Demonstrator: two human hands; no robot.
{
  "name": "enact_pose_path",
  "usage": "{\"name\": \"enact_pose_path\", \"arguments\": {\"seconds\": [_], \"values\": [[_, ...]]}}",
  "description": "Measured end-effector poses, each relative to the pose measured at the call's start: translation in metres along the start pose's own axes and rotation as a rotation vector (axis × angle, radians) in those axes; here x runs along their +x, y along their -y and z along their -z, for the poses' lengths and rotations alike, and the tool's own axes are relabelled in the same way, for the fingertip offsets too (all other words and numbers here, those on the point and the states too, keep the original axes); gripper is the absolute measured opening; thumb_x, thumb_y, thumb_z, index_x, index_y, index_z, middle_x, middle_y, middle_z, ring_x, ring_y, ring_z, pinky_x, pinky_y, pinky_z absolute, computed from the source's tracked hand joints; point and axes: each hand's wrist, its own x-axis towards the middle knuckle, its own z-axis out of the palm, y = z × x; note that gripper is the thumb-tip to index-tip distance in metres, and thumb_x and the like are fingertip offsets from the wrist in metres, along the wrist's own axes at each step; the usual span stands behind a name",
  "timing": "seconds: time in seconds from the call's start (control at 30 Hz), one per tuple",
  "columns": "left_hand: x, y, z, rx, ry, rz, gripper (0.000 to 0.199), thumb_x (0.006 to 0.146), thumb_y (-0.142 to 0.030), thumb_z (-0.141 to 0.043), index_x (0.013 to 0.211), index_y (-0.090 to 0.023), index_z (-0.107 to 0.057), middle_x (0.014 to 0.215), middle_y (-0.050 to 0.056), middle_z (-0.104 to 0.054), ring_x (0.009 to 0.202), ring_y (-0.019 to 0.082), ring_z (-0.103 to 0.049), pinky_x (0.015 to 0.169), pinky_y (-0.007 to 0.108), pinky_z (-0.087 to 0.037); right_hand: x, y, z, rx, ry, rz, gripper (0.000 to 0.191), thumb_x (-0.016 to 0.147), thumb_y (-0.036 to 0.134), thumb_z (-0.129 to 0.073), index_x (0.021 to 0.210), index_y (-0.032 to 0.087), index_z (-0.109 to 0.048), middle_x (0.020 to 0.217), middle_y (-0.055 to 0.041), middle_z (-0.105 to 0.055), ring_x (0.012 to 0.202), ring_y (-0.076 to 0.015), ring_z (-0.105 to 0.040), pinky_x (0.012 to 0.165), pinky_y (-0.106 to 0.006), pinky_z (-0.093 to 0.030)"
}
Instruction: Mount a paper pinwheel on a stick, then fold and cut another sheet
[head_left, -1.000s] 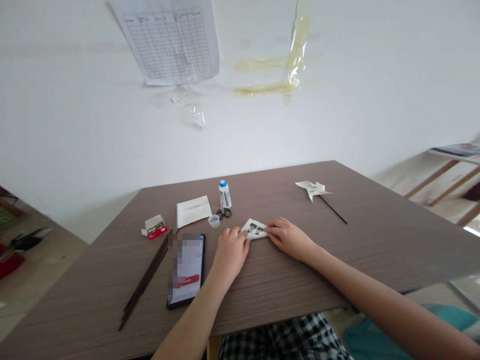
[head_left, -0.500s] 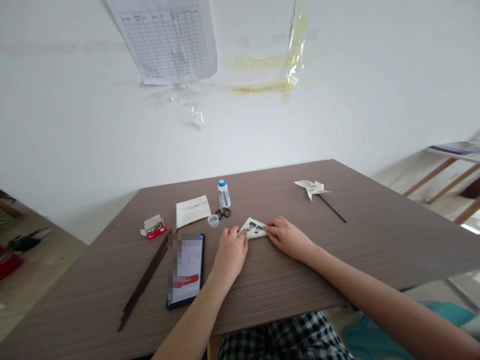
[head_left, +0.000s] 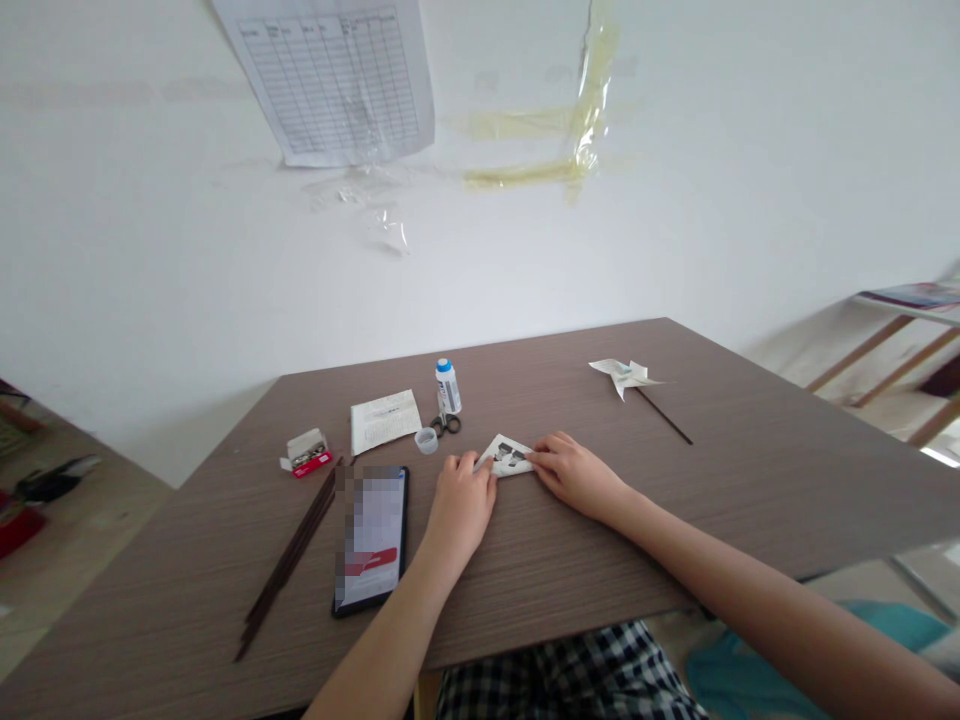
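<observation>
A small folded piece of printed paper [head_left: 508,456], roughly triangular, lies flat on the brown table [head_left: 540,560] between my hands. My left hand [head_left: 463,495] is closed on its left corner, with the thumb on top. The right corner is pinched between the fingers of my right hand [head_left: 571,474]. Behind my left hand are black-handled scissors [head_left: 447,424], a small clear round container [head_left: 426,440] and a white bottle with a blue cap [head_left: 448,388].
A phone [head_left: 375,540] lies left of my left forearm, beside several dark sticks [head_left: 289,565]. Farther back are an open red-and-white box [head_left: 308,456] and a stack of paper [head_left: 385,421]. A paper pinwheel [head_left: 627,377] on a stick lies at the back right.
</observation>
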Motion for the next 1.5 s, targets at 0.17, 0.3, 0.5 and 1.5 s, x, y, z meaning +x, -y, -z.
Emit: {"name": "enact_pose_path", "arguments": {"seconds": [0.17, 0.3, 0.5, 1.5], "values": [[0.001, -0.001, 0.003, -0.019, -0.004, 0.004, 0.036, 0.116, -0.021, -0.061, 0.141, -0.022, -0.086, 0.136, 0.016, -0.082, 0.121, 0.036, -0.074, 0.109, 0.051, -0.066, 0.0, 0.0, 0.0, 0.016, -0.008, -0.001, 0.028, 0.116, 0.019, -0.063, 0.123, 0.022, -0.091, 0.119, -0.0158, -0.082, 0.115, -0.0318, -0.075, 0.109, -0.046, -0.064], [0.003, -0.005, 0.006, -0.024, 0.009, 0.028, 0.034, 0.118, -0.022, -0.058, 0.136, -0.02, -0.087, 0.134, 0.017, -0.081, 0.121, 0.036, -0.074, 0.11, 0.052, -0.064, 0.0, 0.001, -0.001, -0.003, -0.011, 0.007, 0.029, 0.116, 0.017, -0.063, 0.121, 0.023, -0.09, 0.119, -0.0146, -0.081, 0.115, -0.0307, -0.074, 0.109, -0.044, -0.064], [0.006, -0.009, 0.01, -0.033, 0.018, 0.05, 0.032, 0.119, -0.021, -0.058, 0.124, -0.019, -0.09, 0.128, 0.016, -0.081, 0.121, 0.036, -0.074, 0.11, 0.051, -0.064, 0.0, 0.002, 0.001, -0.015, 0.006, 0.014, 0.03, 0.117, 0.017, -0.06, 0.125, 0.02, -0.09, 0.12, -0.0162, -0.08, 0.115, -0.0311, -0.073, 0.107, -0.044, -0.064], [0.006, -0.016, 0.018, 0.065, 0.089, 0.068, 0.035, 0.121, -0.019, -0.056, 0.137, -0.017, -0.087, 0.139, 0.015, -0.085, 0.128, 0.034, -0.079, 0.114, 0.047, -0.066, 0.003, 0.01, 0.007, -0.083, 0.061, -0.04, 0.031, 0.117, 0.016, -0.061, 0.123, 0.018, -0.091, 0.122, -0.0168, -0.083, 0.117, -0.0303, -0.075, 0.109, -0.041, -0.062]]}}
